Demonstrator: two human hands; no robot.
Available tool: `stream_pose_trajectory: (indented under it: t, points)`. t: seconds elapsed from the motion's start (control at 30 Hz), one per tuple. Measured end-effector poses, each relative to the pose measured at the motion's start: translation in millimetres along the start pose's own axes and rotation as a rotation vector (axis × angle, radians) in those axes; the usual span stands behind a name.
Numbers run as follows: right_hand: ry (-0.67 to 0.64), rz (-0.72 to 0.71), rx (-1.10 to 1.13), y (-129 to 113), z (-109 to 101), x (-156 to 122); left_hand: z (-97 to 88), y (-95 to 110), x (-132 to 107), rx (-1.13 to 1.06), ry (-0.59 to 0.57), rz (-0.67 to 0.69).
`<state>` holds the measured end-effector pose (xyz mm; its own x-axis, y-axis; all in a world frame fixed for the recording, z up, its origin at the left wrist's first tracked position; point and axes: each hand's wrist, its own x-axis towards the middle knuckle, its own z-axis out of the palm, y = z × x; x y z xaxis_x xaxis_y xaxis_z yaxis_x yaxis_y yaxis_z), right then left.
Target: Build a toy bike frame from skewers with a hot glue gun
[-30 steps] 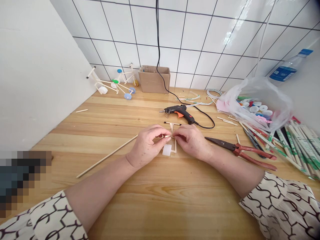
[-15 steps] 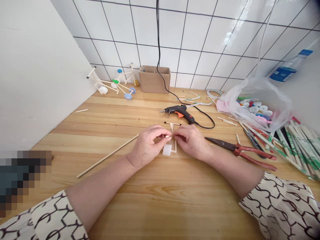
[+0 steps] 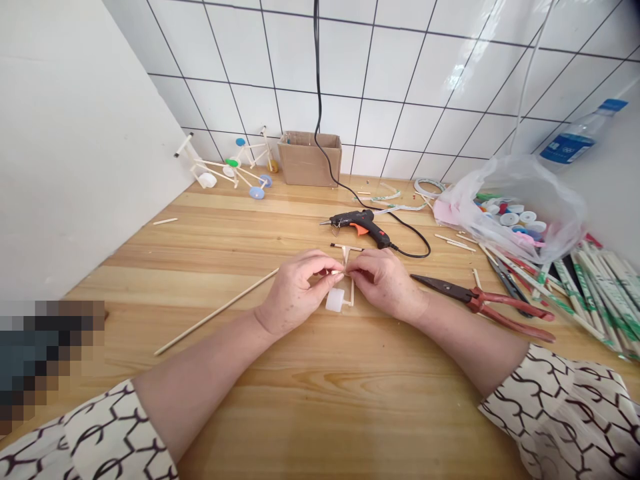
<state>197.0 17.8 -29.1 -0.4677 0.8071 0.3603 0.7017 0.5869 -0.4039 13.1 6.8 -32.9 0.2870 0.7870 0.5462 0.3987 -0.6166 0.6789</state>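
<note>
My left hand (image 3: 303, 288) pinches a short wooden stick (image 3: 336, 272) between thumb and fingertips, at the middle of the table. Facing it, my right hand (image 3: 383, 280) has its fingertips pressed together on a small stick frame (image 3: 351, 291); they hide the joint where the pieces meet. A dark-tipped crossbar (image 3: 347, 247) tops the frame on its far side, and a white bottle cap (image 3: 335, 300) sits at its near end. Just beyond my hands lies a black hot glue gun (image 3: 359, 221) with an orange trigger, its nozzle toward the left.
Red-handled pliers (image 3: 480, 300) lie beside my right forearm. A long stick (image 3: 215, 312) rests left of my left hand. Stick models with cap wheels (image 3: 233, 163) and a cardboard box (image 3: 310, 160) stand by the wall. At right are a bag of caps (image 3: 510, 207) and wrapped sticks (image 3: 600, 287).
The far crossbar of the frame has shifted very slightly to the right. Both hands keep the same pinch in nearly the same place.
</note>
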Motion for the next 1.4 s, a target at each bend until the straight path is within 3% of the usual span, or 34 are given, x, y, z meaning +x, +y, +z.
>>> stream_pose_trajectory:
  t: [0.77,1.1,1.23,1.4]
  points:
    - [0.086,-0.029,0.082,3.0,3.5,0.8,-0.5,-1.7,1.7,0.017,-0.006,0.048]
    - [0.196,-0.127,0.154,-4.7,-1.5,0.7,-0.1,-2.4,0.3,0.027,0.006,0.06]
    - [0.282,-0.07,0.248,-10.9,-10.6,1.5,-0.2,-2.8,0.3,0.019,0.005,0.055]
    - [0.35,0.128,0.492,-10.4,-20.3,4.3,-0.5,-2.7,0.3,0.023,-0.003,0.041]
